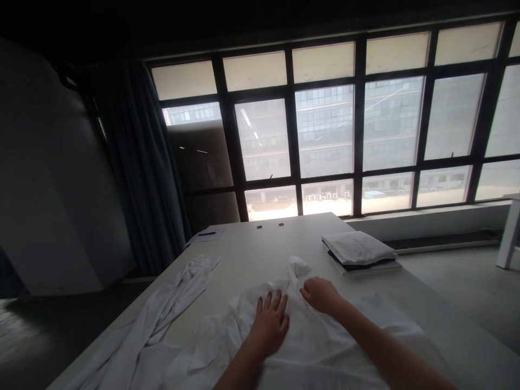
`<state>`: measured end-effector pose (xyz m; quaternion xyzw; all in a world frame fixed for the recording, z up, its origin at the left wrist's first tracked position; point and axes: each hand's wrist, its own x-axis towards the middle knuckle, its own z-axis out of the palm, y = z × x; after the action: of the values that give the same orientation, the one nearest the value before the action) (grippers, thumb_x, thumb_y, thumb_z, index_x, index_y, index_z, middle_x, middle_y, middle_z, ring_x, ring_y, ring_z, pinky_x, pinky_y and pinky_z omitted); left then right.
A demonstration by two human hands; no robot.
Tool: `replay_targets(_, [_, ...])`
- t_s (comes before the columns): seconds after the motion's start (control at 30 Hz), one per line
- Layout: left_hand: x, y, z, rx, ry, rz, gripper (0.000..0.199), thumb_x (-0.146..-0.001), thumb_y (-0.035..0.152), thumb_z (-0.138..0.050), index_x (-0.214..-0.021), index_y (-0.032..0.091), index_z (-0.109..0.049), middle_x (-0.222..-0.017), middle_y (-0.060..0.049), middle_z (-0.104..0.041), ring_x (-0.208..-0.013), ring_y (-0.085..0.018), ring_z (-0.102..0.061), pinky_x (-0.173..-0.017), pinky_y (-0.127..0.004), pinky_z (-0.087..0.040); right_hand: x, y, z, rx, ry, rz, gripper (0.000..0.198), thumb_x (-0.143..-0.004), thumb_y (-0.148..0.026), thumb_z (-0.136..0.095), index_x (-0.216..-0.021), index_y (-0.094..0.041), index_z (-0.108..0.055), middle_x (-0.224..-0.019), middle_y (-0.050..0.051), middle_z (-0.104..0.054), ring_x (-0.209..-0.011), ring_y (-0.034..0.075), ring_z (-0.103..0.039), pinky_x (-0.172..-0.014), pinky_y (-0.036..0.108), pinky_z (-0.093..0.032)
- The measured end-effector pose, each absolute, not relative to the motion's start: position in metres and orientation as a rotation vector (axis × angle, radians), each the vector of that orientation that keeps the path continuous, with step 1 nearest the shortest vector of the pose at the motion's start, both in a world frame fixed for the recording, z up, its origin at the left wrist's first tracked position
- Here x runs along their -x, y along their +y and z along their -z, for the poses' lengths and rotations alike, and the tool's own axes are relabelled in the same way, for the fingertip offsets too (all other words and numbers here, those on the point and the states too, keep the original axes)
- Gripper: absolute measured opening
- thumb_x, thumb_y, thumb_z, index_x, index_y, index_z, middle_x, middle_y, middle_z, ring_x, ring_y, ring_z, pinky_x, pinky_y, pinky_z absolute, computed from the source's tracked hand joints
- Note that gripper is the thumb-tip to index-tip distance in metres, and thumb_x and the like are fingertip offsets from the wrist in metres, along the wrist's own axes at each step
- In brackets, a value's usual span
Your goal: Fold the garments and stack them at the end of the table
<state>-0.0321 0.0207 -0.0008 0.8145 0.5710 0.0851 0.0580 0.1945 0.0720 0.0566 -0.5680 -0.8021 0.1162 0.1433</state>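
Note:
A crumpled white garment (325, 341) spreads over the near part of the table, probably a shirt by its long sleeve (162, 309) stretched out to the left. My left hand (270, 322) lies on the cloth with its fingers spread, pressing it down. To its right, my right hand (320, 294) is closed on a bunched part of the same garment, beside a small tuft (298, 266) of cloth that stands up. The hand hides the exact part that it grips.
Folded clothes (359, 249), white with a dark layer, lie in a stack on the table (252, 249) at the right. A blue pen (207, 233) rests on paper at the far left corner. Behind the table are a dark curtain (142, 173) and windows.

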Motion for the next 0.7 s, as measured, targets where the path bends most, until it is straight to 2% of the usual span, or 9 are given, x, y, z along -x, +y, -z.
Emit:
replay_targets(0.1, [0.024,0.007,0.001,-2.491,1.650,-0.317,0.058,-0.099,0.049,-0.034,-0.156,0.036,-0.028,-0.165,0.000,-0.020,-0.151,-0.035,-0.014,-0.119,-0.064,-0.009,-0.163,0.091,-0.049,1.653,-2.165,-0.353,0.044,-0.092,-0.044,-0.048,-0.127,-0.020,-0.060,-0.127,0.014,-0.064,-0.113,0.027,-0.062,-0.094,0.036,-0.044])
replay_targets(0.2, [0.020,0.000,-0.005,-2.497,1.672,-0.409,0.055,-0.098,0.048,-0.039,-0.152,0.035,-0.038,-0.161,-0.004,-0.032,-0.146,-0.035,-0.028,-0.119,-0.060,-0.016,-0.141,0.101,-0.032,1.711,-2.019,-0.389,0.059,-0.088,-0.037,-0.052,-0.142,-0.014,-0.046,-0.142,0.020,-0.053,-0.123,0.031,-0.056,-0.098,0.039,-0.044])
replay_targets(0.3, [0.023,0.005,-0.013,-2.429,1.754,-0.596,0.049,-0.101,0.045,-0.034,-0.145,0.029,-0.050,-0.153,-0.009,-0.045,-0.133,-0.029,-0.049,-0.113,-0.049,-0.036,-0.135,0.103,-0.017,1.675,-1.930,-0.423,0.055,-0.087,-0.026,-0.049,-0.139,-0.011,-0.049,-0.140,0.021,-0.055,-0.128,0.031,-0.053,-0.103,0.040,-0.041])
replay_targets(0.37, [0.030,0.013,-0.016,-2.329,1.807,-0.747,0.049,-0.103,0.039,-0.026,-0.141,0.024,-0.053,-0.147,-0.011,-0.051,-0.127,-0.025,-0.055,-0.106,-0.041,-0.044,-0.137,0.103,-0.011,1.584,-1.888,-0.432,0.047,-0.086,-0.019,-0.045,-0.131,-0.013,-0.056,-0.131,0.018,-0.061,-0.125,0.028,-0.054,-0.104,0.038,-0.040])
replay_targets(0.43, [0.040,0.022,-0.017,-2.240,1.867,-0.849,0.049,-0.103,0.033,-0.023,-0.139,0.023,-0.054,-0.143,-0.009,-0.055,-0.126,-0.021,-0.056,-0.104,-0.035,-0.046,-0.141,0.103,-0.010,1.484,-1.833,-0.434,0.041,-0.084,-0.013,-0.041,-0.119,-0.016,-0.063,-0.121,0.015,-0.066,-0.119,0.026,-0.058,-0.104,0.037,-0.040])
replay_targets(0.53, [0.053,0.029,-0.015,-2.172,1.973,-0.855,0.045,-0.100,0.027,-0.031,-0.140,0.023,-0.052,-0.144,-0.006,-0.054,-0.126,-0.019,-0.056,-0.103,-0.030,-0.044,-0.149,0.109,-0.018,1.359,-1.722,-0.445,0.039,-0.083,-0.010,-0.035,-0.106,-0.020,-0.066,-0.110,0.012,-0.068,-0.110,0.025,-0.060,-0.101,0.037,-0.043])
replay_targets(0.6, [0.057,0.029,-0.013,-2.155,2.009,-0.794,0.047,-0.098,0.027,-0.036,-0.143,0.024,-0.047,-0.145,-0.005,-0.054,-0.122,-0.019,-0.058,-0.100,-0.028,-0.044,-0.156,0.118,-0.028,1.304,-1.639,-0.470,0.039,-0.085,-0.012,-0.032,-0.107,-0.019,-0.065,-0.107,0.012,-0.068,-0.108,0.025,-0.060,-0.099,0.038,-0.044])
replay_targets(0.7, [0.057,0.026,-0.011,-2.201,2.052,-0.671,0.048,-0.096,0.024,-0.040,-0.143,0.022,-0.047,-0.131,-0.007,-0.063,-0.111,-0.018,-0.062,-0.096,-0.026,-0.043,-0.172,0.137,-0.042,1.234,-1.547,-0.575,0.036,-0.094,-0.021,-0.035,-0.119,-0.017,-0.061,-0.111,0.010,-0.067,-0.107,0.025,-0.061,-0.094,0.038,-0.049])
